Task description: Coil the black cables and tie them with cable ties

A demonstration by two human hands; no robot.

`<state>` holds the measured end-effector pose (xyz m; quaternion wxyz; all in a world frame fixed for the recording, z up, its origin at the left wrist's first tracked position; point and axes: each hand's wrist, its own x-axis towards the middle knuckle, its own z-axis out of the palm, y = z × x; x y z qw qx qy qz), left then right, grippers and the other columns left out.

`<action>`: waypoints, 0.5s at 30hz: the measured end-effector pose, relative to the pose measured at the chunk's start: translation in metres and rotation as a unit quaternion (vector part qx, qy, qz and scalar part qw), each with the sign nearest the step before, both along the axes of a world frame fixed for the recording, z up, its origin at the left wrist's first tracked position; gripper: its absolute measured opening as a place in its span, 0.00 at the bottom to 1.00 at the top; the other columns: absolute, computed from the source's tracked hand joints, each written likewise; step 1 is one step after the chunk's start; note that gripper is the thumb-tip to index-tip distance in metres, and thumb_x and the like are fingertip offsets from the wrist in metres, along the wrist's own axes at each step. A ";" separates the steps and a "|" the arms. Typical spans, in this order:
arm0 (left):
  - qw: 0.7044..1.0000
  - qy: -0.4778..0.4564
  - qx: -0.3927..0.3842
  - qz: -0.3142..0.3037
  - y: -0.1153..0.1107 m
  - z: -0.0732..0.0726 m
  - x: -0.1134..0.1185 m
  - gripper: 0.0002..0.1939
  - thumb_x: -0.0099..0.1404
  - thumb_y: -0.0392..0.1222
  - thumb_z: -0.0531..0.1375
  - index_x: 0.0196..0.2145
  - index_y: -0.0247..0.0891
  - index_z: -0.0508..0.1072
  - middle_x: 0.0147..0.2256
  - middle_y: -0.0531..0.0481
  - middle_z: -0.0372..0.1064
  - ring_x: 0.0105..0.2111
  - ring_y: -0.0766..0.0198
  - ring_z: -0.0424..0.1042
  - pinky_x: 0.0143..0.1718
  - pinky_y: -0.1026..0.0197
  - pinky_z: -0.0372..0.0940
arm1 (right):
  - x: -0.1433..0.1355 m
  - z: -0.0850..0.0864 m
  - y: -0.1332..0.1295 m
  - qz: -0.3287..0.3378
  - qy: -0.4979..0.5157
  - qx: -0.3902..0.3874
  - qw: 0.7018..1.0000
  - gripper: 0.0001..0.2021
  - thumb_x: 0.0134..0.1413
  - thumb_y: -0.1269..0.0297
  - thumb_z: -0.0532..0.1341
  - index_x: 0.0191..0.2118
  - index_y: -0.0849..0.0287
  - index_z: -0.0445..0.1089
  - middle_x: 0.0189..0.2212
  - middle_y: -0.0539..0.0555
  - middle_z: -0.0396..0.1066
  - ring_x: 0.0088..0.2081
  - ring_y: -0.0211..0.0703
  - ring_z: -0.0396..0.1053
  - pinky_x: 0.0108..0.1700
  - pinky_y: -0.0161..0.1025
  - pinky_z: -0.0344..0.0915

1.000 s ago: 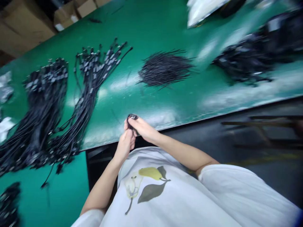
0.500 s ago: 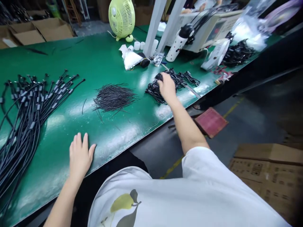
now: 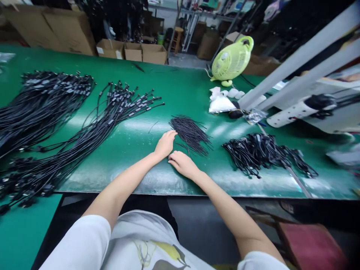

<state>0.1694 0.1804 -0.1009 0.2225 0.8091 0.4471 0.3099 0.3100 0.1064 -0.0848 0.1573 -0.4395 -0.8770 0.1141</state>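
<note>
My left hand [image 3: 165, 144] is at the left edge of a pile of short thin black strips [image 3: 189, 135]. Its fingers are drawn together with the fingertips at the strips; whether one is between them is too small to see. Just in front of the pile, my right hand [image 3: 183, 164] is low over the table, close beside the left. Its fingers are curled inward, and a small dark spot shows at the fingertips. A single loose strip [image 3: 153, 126] lies to the left of the pile.
Long black cables with grey tags [image 3: 109, 112] spread across the left, beside another large cable bunch [image 3: 53, 92]. Coiled black cables [image 3: 253, 152] lie at right. Behind them stand a green fan [image 3: 232, 62], slanted grey posts [image 3: 292, 63] and a spotted white bottle [image 3: 292, 112].
My view has swung left. My right hand has left the coiled cables and come beside the strip pile. My left hand, earlier flat on the table, has moved to the pile's edge.
</note>
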 end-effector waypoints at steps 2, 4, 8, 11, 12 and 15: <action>0.997 -0.028 0.017 0.069 -0.007 0.002 -0.031 0.21 0.69 0.32 0.45 0.55 0.34 0.67 0.55 0.38 0.65 0.57 0.55 0.62 0.59 0.50 0.57 | 0.007 -0.007 0.024 -0.029 0.016 0.017 0.999 0.11 0.63 0.62 0.53 0.34 0.60 0.68 0.31 0.56 0.70 0.34 0.43 0.67 0.40 0.40 0.64; 0.992 -0.004 0.035 0.117 -0.017 0.008 -0.078 0.20 0.68 0.34 0.48 0.55 0.34 0.66 0.53 0.38 0.66 0.55 0.54 0.62 0.58 0.50 0.58 | 0.022 -0.008 0.049 -0.055 0.039 0.045 0.997 0.13 0.63 0.61 0.51 0.33 0.61 0.68 0.30 0.59 0.70 0.34 0.46 0.67 0.39 0.42 0.64; 0.961 0.120 0.053 0.245 -0.037 0.037 -0.211 0.20 0.68 0.40 0.52 0.57 0.35 0.65 0.55 0.38 0.64 0.56 0.50 0.61 0.58 0.48 0.56 | 0.027 -0.006 0.064 -0.055 0.066 0.082 0.993 0.13 0.64 0.59 0.51 0.34 0.59 0.68 0.31 0.60 0.71 0.35 0.48 0.68 0.39 0.44 0.64; 0.909 0.196 0.003 0.367 -0.049 0.065 -0.315 0.22 0.69 0.44 0.49 0.58 0.33 0.65 0.56 0.35 0.63 0.56 0.48 0.61 0.57 0.48 0.55 | -0.001 -0.004 0.054 -0.004 0.064 0.072 0.995 0.12 0.64 0.59 0.52 0.35 0.58 0.69 0.31 0.57 0.72 0.35 0.46 0.70 0.39 0.42 0.64; 0.894 0.215 -0.039 0.390 -0.051 0.072 -0.341 0.23 0.69 0.45 0.49 0.58 0.32 0.65 0.55 0.34 0.64 0.54 0.48 0.63 0.56 0.48 0.57 | -0.014 -0.001 0.052 0.018 0.063 0.062 0.996 0.12 0.64 0.59 0.52 0.35 0.58 0.69 0.31 0.57 0.72 0.34 0.46 0.70 0.38 0.42 0.65; 0.891 0.243 -0.140 0.356 -0.046 0.078 -0.384 0.19 0.66 0.47 0.54 0.48 0.32 0.73 0.45 0.38 0.72 0.45 0.52 0.70 0.48 0.54 0.62 | -0.063 0.011 0.052 0.076 0.069 0.037 0.994 0.12 0.64 0.58 0.52 0.36 0.57 0.70 0.32 0.56 0.73 0.35 0.45 0.71 0.38 0.41 0.66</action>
